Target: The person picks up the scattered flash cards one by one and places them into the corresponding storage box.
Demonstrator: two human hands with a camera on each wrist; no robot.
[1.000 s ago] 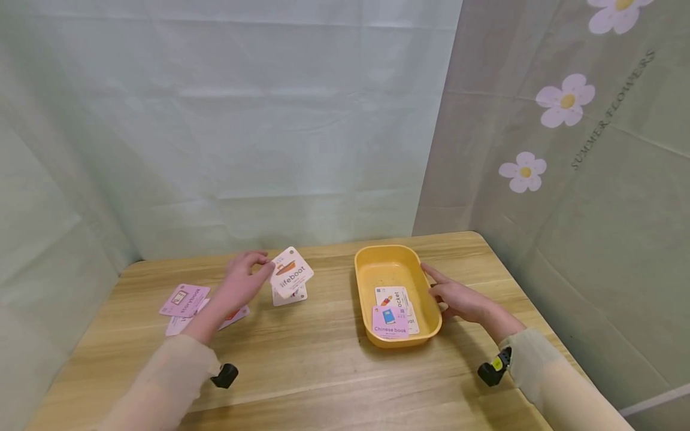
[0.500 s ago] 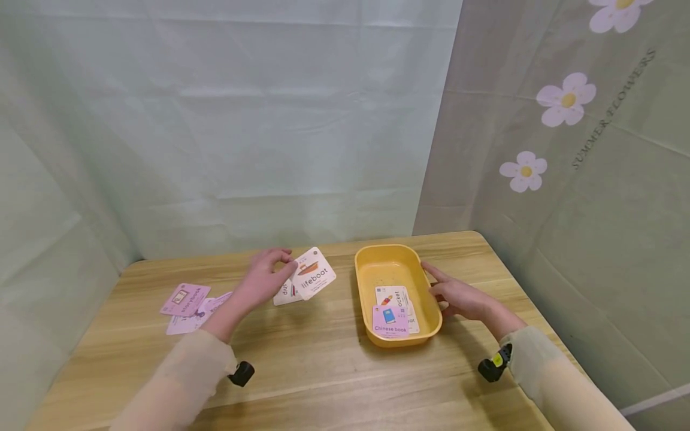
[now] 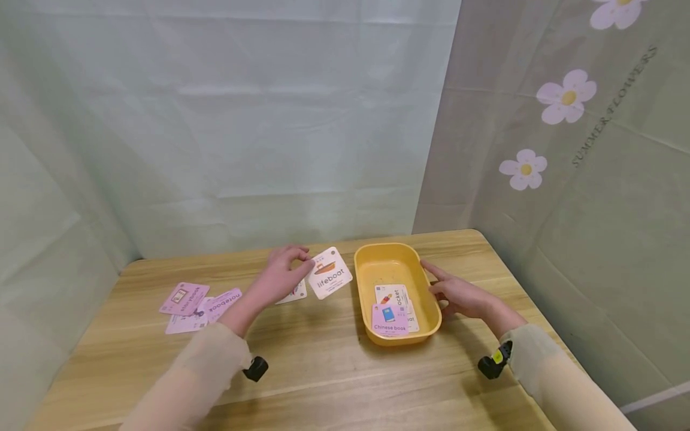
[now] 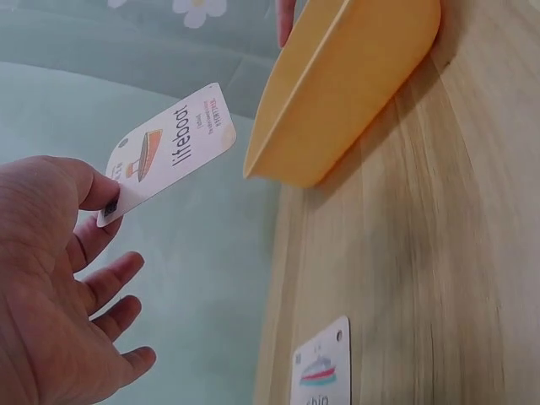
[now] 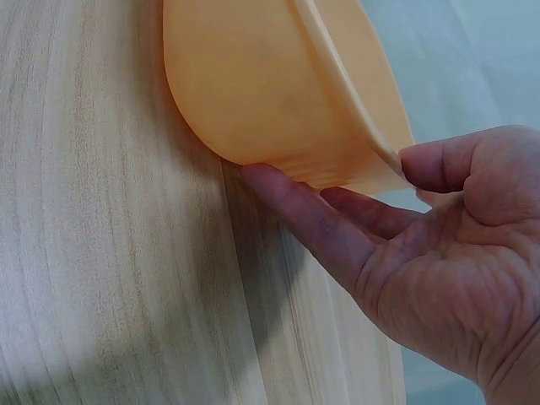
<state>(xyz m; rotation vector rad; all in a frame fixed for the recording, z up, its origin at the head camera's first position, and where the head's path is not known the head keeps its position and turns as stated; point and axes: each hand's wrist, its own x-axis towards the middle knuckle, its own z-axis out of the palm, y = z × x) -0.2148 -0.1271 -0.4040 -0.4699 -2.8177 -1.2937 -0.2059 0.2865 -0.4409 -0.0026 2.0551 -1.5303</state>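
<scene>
Between thumb and forefinger, my left hand (image 3: 283, 275) pinches a white "lifeboat" card (image 3: 330, 273) by its edge. The card is above the table, just left of a yellow plastic tray (image 4: 350, 93); the other fingers are spread in the left wrist view. Partly behind that hand lies a "ship" card (image 4: 321, 371) on the table. My right hand (image 3: 460, 297) touches the tray's right outer wall, fingertips against its side and rim in the right wrist view (image 5: 447, 228). Inside the tray are a pink "Chinese book" card (image 3: 390, 320) and partly covered white cards (image 3: 399, 294).
At the left of the wooden table (image 3: 318, 383) lie overlapping pink cards, including a "storybook" card (image 3: 185, 298) and a "notebook" card (image 3: 223, 304). A pale curtain (image 3: 269, 131) hangs behind the table, and a flowered one (image 3: 593, 209) on the right.
My left hand has carried the lifeboat card rightward towards the tray, uncovering the notebook card at the left. My right hand and the tray have stayed in place.
</scene>
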